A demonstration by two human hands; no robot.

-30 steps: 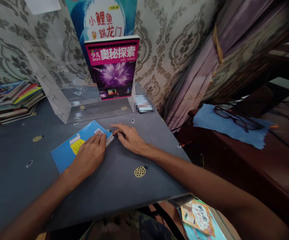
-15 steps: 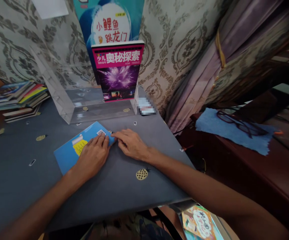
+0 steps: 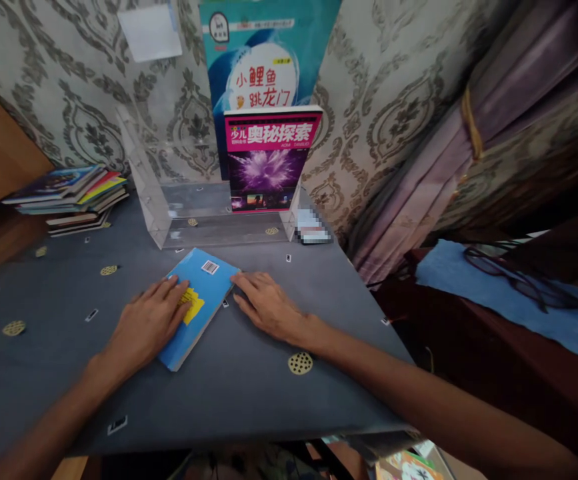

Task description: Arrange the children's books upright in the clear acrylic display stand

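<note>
A blue book lies flat on the grey tablecloth, with a barcode and a yellow patch facing up. My left hand rests on its left side with fingers stretched out, covering part of the yellow patch. At the book's right corner, my right hand touches the edge with its fingertips; the thumb is held apart, near the table. Behind the book stands a clear plastic display rack. It holds a magenta-and-purple book in front and a taller teal book behind.
A stack of books sits at the back left. Right of the rack lies a blurred-out item. Eyeglasses rest on a blue cloth on a dark red surface at right. More books show below the table's front edge.
The blue book has turned, its near end swinging right. My left hand has slid off the barcode toward the left side. My right hand stays at the corner. The camera view has shifted left.
</note>
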